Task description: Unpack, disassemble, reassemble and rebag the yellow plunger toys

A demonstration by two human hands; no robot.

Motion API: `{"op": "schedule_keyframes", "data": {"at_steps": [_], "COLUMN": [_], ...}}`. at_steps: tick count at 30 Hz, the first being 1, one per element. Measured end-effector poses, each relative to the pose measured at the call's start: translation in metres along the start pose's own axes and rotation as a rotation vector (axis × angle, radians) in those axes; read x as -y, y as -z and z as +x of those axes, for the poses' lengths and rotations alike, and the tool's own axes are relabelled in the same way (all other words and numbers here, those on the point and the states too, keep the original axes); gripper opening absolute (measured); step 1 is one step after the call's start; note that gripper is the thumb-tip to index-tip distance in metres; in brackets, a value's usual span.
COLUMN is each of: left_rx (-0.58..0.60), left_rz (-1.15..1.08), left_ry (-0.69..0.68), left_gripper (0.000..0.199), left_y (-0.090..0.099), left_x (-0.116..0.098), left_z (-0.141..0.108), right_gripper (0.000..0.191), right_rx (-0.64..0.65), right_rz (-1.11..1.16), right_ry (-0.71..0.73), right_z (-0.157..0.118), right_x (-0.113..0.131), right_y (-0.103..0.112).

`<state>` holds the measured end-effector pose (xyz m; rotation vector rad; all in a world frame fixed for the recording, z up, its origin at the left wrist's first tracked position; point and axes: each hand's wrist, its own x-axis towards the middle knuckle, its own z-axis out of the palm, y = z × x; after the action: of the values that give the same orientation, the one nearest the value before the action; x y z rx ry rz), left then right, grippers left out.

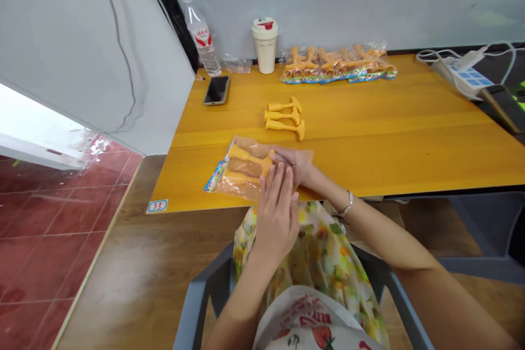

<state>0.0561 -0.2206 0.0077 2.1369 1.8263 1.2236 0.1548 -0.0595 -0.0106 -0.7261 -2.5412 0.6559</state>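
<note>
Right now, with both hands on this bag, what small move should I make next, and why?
Probably smooth the clear plastic bag flat with your right hand: it lies on the yellow wooden table with orange T-shaped pieces inside, and your left hand touches its near edge, so it seems steadied.

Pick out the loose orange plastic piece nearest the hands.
The bottom orange plastic piece of the three lying loose: it is closest to the right hand on the bag, while the middle piece and top piece lie farther away.
</note>
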Motion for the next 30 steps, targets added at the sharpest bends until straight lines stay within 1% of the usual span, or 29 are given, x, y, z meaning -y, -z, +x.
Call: {"op": "schedule_keyframes", "data": {"at_steps": [3, 7, 9, 11, 13, 14, 15, 17, 18, 19, 20, 22, 24, 27, 30], "left_rx": [-0.007, 0.079, 0.109, 0.114, 0.113, 0.116, 0.119, 0.126, 0.128, 0.127, 0.121, 0.097, 0.076, 0.086, 0.131], "left_rz": [0.028, 0.099, 0.143, 0.176, 0.201, 0.214, 0.227, 0.242, 0.239, 0.226, 0.205, 0.156, 0.124, 0.154, 0.236], "left_ry": [0.04, 0.079, 0.093, 0.108, 0.125, 0.13, 0.129, 0.106, 0.087, 0.065, 0.047, 0.045, 0.07, 0.079, 0.057], "left_gripper": [0.054, 0.057, 0.062, 0.067, 0.067, 0.067, 0.067, 0.069, 0.071, 0.072, 0.073, 0.074, 0.074, 0.07, 0.066], "left_y": [-0.002, -0.008, -0.01, -0.01, -0.009, -0.007, -0.005, -0.001, 0.001, 0.003, 0.004, 0.005, 0.003, -0.002, -0.003], "left_x": [0.013, 0.022, 0.022, 0.021, 0.019, 0.018, 0.017, 0.015, 0.015, 0.014, 0.014, 0.016, 0.021, 0.029, 0.035], "left_z": [-0.001, -0.001, -0.001, 0.001, 0.002, 0.003, 0.004, 0.007, 0.009, 0.011, 0.013, 0.017, 0.021, 0.023, 0.023], "right_gripper": [0.045, 0.04, 0.039, 0.034, 0.033, 0.034, 0.034, 0.029, 0.027, 0.03, 0.037, 0.053, 0.058, 0.053, 0.046], "right_rx": [-0.01, 0.038, 0.097, 0.211, 0.276, 0.261, 0.207, 0.049, -0.01, -0.043, -0.056, -0.024, 0.022, 0.059, 0.105], "right_rz": [0.064, 0.214, 0.242, 0.265, 0.21, 0.132, 0.026, -0.192, -0.266, -0.306, -0.323, -0.336, -0.352, -0.361, -0.352], "right_ry": [-0.053, -0.044, -0.033, -0.061, -0.147, -0.209, -0.273, -0.369, -0.38, -0.362, -0.321, -0.223, -0.159, -0.119, -0.098], "right_z": [-0.005, -0.017, -0.024, -0.029, -0.031, -0.03, -0.029, -0.022, -0.018, -0.014, -0.009, -0.001, 0.005, 0.008, 0.005], "right_x": [0.004, 0.001, -0.003, -0.007, -0.011, -0.014, -0.017, -0.026, -0.031, -0.036, -0.042, -0.053, -0.06, -0.062, -0.055], "right_y": [0.02, 0.051, 0.066, 0.082, 0.096, 0.101, 0.103, 0.102, 0.099, 0.094, 0.089, 0.078, 0.071, 0.071, 0.079]}}
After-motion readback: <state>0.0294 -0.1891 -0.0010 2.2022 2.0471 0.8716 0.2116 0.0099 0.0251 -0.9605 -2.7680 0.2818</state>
